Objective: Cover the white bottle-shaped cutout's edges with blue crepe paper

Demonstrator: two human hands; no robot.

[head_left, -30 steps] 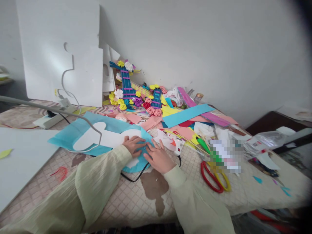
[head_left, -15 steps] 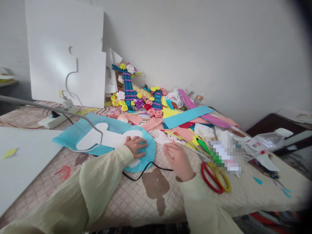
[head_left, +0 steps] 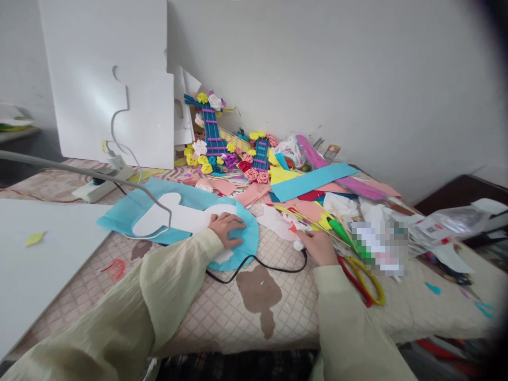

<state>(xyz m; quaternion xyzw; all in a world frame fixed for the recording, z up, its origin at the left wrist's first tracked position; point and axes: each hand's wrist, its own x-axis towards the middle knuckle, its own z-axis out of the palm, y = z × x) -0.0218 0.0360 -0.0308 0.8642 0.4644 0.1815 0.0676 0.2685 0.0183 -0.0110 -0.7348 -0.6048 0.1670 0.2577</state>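
My left hand [head_left: 227, 229] lies flat with spread fingers on a white guitar-shaped cutout [head_left: 186, 217]. Under the cutout is a sheet of light blue crepe paper [head_left: 250, 238], its rounded end trimmed close to the shape. My right hand [head_left: 320, 246] has its fingers closed round a small white hot glue gun [head_left: 298, 245] with a red part; most of it is hidden by the hand. A black cord [head_left: 273, 269] runs from its end back under the blue paper. Scissors [head_left: 379, 288] with red and yellow handles lie just right of my right hand.
Paper-flower decorations [head_left: 214, 137] stand against the wall. Crepe strips [head_left: 317, 182] and scraps pile up behind my hands. A grey curved stand [head_left: 99, 172] reaches over the paper. A power strip [head_left: 97, 190] and white board [head_left: 43, 264] are at left.
My right hand has moved right and closed on the glue gun, shifting its black cord right. The left hand stays on the cutout. The view has shifted slightly.
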